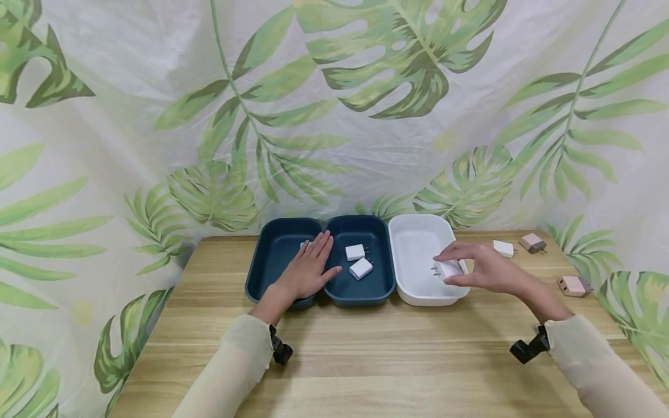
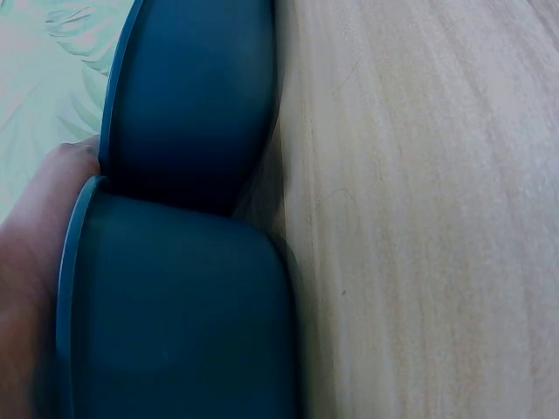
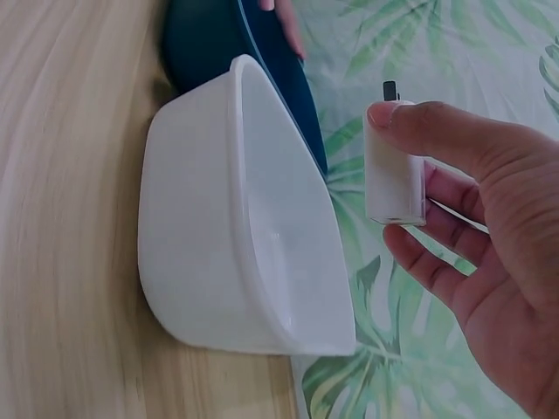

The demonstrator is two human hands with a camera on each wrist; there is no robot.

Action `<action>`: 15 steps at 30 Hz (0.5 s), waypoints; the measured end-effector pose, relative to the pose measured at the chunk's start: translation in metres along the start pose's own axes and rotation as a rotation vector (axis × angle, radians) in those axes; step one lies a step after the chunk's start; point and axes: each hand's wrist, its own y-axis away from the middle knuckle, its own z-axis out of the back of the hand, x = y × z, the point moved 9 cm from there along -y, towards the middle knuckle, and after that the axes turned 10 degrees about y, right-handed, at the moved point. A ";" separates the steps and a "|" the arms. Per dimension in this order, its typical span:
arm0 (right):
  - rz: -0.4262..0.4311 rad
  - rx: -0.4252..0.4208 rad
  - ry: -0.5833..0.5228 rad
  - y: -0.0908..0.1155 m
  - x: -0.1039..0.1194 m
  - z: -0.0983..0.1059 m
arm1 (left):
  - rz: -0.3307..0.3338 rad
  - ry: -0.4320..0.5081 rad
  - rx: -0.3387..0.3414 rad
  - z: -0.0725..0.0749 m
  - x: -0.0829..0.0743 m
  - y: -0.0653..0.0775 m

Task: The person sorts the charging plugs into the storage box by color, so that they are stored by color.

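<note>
On the left of the wooden table (image 1: 366,360) sits a dark blue tray (image 1: 269,264), a white charger (image 1: 305,245) partly hidden inside it behind the left hand (image 1: 305,271). That hand lies palm down over the tray's right rim, fingers straight and gripping nothing. Just beside it, the middle tray (image 1: 380,247), also dark blue, holds two white plugs (image 1: 360,268) near each other. Then comes the white tray (image 1: 418,235) — above it the right hand (image 1: 486,269) pinches a white adapter (image 1: 450,268) between thumb and fingers, prongs pointing left. Further right, on the table, lie a white block (image 1: 503,248) and two pinkish blocks (image 1: 573,285).
</note>
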 end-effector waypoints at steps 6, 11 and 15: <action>-0.019 0.026 -0.017 -0.008 0.000 -0.010 | 0.003 0.001 0.005 -0.002 0.001 0.000; -0.028 0.040 -0.022 -0.013 0.000 -0.018 | 0.005 0.012 0.004 0.000 -0.001 0.001; 0.000 0.024 -0.033 -0.018 0.004 -0.020 | 0.015 0.007 0.009 0.000 -0.001 0.001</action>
